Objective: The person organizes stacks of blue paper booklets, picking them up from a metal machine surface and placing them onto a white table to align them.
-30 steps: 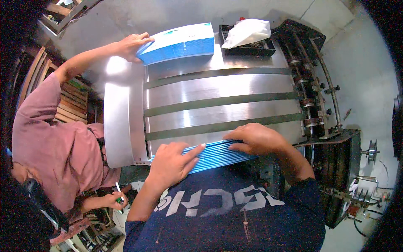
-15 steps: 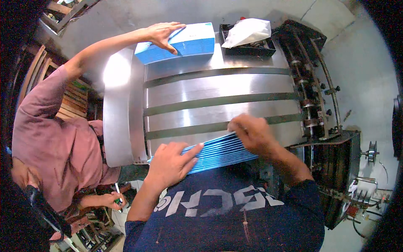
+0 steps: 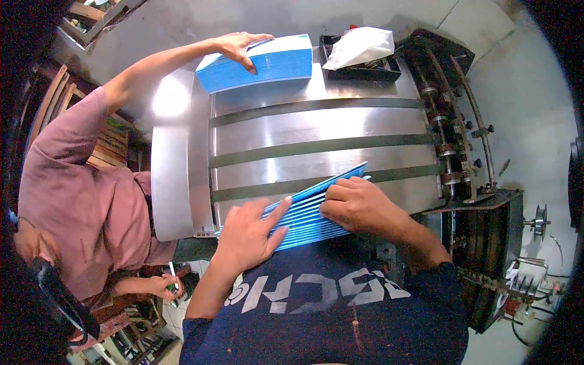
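A fanned stack of blue-and-white folded sheets (image 3: 305, 222) lies at the near edge of the metal table, against my dark shirt. My left hand (image 3: 248, 231) grips its left end, with the index finger stretched along the top sheets and the thumb on the near side. Curled fingers of my right hand (image 3: 362, 204) close on the edges at the right end. Beside it, a few top sheets (image 3: 340, 177) slant upward, parted from those below. The right fingertips are partly hidden behind the knuckles.
A person in a pink shirt (image 3: 91, 201) stands at the left, one hand (image 3: 240, 48) on another blue stack (image 3: 274, 64), the other holding a white-and-green pen-like item (image 3: 173, 283). Dark belts (image 3: 322, 145) cross the metal table (image 3: 322, 125). A black tray (image 3: 365, 72) and rollers (image 3: 447, 149) stand beyond.
The top sheets have lifted and separated at the right end of my stack. My right hand has moved slightly left and down along its edges. My left hand stays nearly in place.
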Demonstrator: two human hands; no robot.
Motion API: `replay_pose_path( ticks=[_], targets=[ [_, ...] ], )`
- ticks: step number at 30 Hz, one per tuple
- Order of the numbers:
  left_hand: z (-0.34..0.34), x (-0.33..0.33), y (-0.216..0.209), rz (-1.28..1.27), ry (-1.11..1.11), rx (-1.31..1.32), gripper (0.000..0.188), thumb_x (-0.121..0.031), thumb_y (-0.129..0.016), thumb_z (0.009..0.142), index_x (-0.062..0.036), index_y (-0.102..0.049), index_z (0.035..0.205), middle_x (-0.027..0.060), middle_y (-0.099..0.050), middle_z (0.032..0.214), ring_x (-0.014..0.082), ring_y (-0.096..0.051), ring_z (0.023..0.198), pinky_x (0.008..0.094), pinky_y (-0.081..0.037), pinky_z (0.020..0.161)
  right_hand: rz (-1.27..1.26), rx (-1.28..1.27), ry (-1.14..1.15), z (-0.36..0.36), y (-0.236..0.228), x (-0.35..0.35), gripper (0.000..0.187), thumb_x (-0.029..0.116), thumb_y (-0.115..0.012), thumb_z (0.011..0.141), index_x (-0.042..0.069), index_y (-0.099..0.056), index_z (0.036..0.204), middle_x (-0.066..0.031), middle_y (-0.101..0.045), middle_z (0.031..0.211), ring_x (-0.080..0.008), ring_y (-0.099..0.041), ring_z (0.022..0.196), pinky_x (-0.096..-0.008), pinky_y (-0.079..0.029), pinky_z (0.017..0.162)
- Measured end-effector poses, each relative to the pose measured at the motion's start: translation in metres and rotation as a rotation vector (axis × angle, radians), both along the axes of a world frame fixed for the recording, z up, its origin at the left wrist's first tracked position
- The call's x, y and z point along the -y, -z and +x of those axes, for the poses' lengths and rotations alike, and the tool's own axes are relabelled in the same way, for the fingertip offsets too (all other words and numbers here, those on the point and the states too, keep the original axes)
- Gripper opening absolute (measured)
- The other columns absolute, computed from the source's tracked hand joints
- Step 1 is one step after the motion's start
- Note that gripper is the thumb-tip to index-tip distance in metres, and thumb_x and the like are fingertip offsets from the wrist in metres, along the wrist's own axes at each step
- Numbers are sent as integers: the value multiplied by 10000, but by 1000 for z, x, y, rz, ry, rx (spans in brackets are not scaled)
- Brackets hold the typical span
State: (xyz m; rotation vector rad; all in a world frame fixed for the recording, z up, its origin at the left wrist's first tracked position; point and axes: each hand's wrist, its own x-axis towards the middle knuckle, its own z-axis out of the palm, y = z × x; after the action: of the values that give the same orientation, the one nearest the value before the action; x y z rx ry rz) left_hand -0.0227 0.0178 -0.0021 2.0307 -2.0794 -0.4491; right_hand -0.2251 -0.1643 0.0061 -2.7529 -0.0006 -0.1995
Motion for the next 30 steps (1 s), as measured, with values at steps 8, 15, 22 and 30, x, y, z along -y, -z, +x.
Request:
replay_pose_path(
  ticks=[8,15,22,30],
  targets=[
    [0,-1,2,10,-3,-7,583,-413,-527,897,-181,-429,1423,179,-568,1184,338,-548,1051,463,-416,844,31,-108,138,0,2,-7,93,179,-586,802,89,-566,809,-68,-571,831,-244,-606,813,-372,-505,720],
    [-2,0,0,25,-26,-22,594,-421,-531,891,-181,-430,1425,184,-570,1177,337,-548,1050,464,-417,854,-121,8,-87,2,4,-2,187,187,-575,801,101,-572,966,-43,-566,846,-209,-589,853,-347,-508,726],
    [0,1,-1,13,-19,-16,596,-423,-539,884,-183,-436,1420,187,-574,1177,339,-553,1043,472,-415,869,-121,17,-247,-3,6,6,313,192,-564,809,106,-577,1109,-28,-571,906,-191,-588,866,-342,-511,730],
    [-2,0,0,1,-21,-24,594,-420,-548,877,-183,-446,1413,182,-579,1171,340,-554,1042,473,-412,875,-61,-66,-53,-5,9,1,265,154,-612,797,79,-630,1050,-56,-633,877,-224,-644,815,-355,-537,722]
  ],
)
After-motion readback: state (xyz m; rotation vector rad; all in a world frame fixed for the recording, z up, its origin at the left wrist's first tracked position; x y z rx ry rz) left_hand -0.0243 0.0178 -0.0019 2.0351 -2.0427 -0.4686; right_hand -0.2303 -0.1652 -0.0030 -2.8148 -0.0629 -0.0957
